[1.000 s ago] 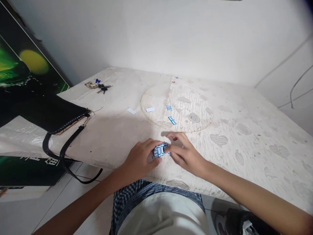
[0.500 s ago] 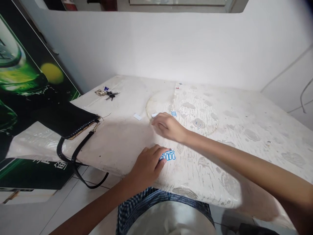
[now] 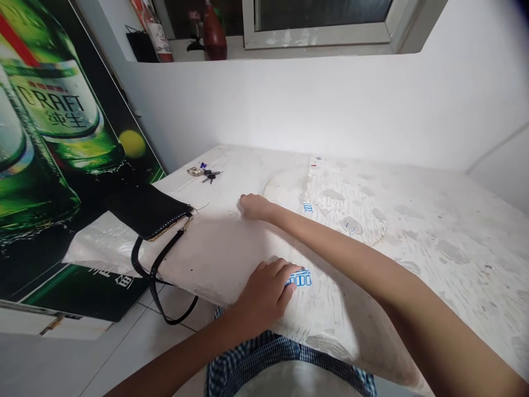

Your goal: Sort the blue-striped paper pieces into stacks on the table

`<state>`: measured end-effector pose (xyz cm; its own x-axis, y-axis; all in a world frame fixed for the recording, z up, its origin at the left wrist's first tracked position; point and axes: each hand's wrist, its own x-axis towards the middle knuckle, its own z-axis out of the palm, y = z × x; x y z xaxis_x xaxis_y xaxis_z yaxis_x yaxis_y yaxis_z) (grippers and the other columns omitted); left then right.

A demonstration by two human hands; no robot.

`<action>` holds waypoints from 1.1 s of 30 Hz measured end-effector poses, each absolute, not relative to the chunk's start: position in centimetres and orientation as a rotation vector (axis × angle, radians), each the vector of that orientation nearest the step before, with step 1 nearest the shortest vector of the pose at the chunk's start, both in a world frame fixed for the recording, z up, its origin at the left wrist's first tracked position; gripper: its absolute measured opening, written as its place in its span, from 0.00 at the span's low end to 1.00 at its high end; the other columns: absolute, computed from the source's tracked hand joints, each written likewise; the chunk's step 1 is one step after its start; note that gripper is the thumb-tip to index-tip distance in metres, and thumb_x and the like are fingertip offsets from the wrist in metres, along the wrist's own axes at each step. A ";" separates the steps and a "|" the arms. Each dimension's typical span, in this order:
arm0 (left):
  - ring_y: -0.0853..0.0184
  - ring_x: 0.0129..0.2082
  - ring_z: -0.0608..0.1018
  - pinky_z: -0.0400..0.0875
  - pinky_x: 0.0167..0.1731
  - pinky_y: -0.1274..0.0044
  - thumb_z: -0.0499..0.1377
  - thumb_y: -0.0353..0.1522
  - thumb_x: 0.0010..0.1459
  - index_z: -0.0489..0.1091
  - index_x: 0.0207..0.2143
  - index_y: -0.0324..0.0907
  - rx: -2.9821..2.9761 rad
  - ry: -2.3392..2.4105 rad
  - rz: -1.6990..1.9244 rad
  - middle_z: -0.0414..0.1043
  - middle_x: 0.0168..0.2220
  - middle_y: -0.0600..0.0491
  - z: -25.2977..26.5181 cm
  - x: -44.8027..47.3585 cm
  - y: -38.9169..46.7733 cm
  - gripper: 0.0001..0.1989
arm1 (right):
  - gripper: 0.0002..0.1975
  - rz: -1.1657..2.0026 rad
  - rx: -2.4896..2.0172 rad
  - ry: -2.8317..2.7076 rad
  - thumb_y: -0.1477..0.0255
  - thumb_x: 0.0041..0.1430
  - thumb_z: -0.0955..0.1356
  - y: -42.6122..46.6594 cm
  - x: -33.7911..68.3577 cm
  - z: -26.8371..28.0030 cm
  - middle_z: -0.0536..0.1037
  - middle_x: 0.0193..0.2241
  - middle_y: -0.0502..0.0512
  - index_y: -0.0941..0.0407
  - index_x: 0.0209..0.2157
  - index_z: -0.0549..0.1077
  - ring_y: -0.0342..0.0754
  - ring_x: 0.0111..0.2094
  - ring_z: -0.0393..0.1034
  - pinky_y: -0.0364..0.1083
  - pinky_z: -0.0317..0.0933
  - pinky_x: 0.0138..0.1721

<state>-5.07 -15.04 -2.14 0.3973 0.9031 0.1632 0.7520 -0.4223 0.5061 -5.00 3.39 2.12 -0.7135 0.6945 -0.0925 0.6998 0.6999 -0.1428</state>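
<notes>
My left hand (image 3: 268, 292) rests low on the table near its front edge. Its thumb and index finger lie around the left end of a small piece with blue-outlined boxes (image 3: 303, 278), holding it against the surface. Farther forward, my right hand (image 3: 256, 207) is closed, knuckles up, low over the tabletop. Whatever its fingers pinch is hidden beneath it, and no white slips show around it. Right of that wrist lies a smaller blue-lined piece (image 3: 308, 207). Short blue strokes (image 3: 350, 226) show on a grey patch beyond the right forearm.
The white-covered table (image 3: 231, 242) meets the wall at the back. A black bag (image 3: 146, 212) lies at the left, its strap (image 3: 159, 259) hanging over the edge. Keys (image 3: 210, 176) sit at the back left. Bottles (image 3: 215, 36) stand on the window ledge.
My right hand has moved left across the table, over the place where two white slips lay; they no longer show. My left hand stays on the blue-outlined piece. The view has tipped upward.
</notes>
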 end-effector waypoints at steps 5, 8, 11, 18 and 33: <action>0.65 0.43 0.68 0.59 0.42 0.70 0.45 0.31 0.61 0.61 0.50 0.45 2.296 1.449 0.582 0.67 0.44 0.53 -2.1 -5.0 -15.1 0.15 | 0.20 -0.169 1.244 2.895 0.84 0.49 0.64 1.9 -4.9 1.5 0.73 0.42 0.69 0.64 0.47 0.64 0.56 0.44 0.69 0.48 0.63 0.37; 0.65 0.44 0.68 0.59 0.44 0.71 0.46 0.31 0.61 0.60 0.51 0.45 2.267 1.455 0.606 0.67 0.46 0.53 -2.1 -5.1 -15.3 0.15 | 0.18 -0.126 1.233 2.957 0.87 0.49 0.63 1.7 -4.0 1.2 0.73 0.41 0.69 0.64 0.43 0.67 0.57 0.45 0.68 0.49 0.61 0.39; 0.64 0.44 0.69 0.59 0.46 0.71 0.49 0.31 0.60 0.60 0.52 0.44 2.190 1.496 0.656 0.67 0.48 0.52 -2.1 -5.1 -15.4 0.17 | 0.15 -0.124 1.231 3.022 0.87 0.51 0.60 1.8 -1.8 1.8 0.72 0.41 0.67 0.64 0.40 0.70 0.55 0.41 0.70 0.49 0.61 0.37; 0.66 0.37 0.70 0.62 0.42 0.72 0.52 0.34 0.58 0.66 0.46 0.45 2.122 1.533 0.688 0.71 0.38 0.53 -2.6 -5.2 -15.2 0.14 | 0.12 -0.887 0.981 3.467 0.80 0.58 0.60 -4.1 7.4 4.0 0.74 0.34 0.56 0.57 0.36 0.74 0.45 0.37 0.68 0.44 0.60 0.37; 0.69 0.31 0.69 0.63 0.36 0.77 0.56 0.30 0.55 0.68 0.44 0.44 2.107 1.494 0.741 0.70 0.31 0.55 -2.5 -5.3 -14.7 0.13 | 0.05 -1.532 1.427 3.117 0.75 0.53 0.65 -9.5 13.3 -3.1 0.62 0.21 0.46 0.56 0.25 0.67 0.40 0.22 0.56 0.41 0.52 0.24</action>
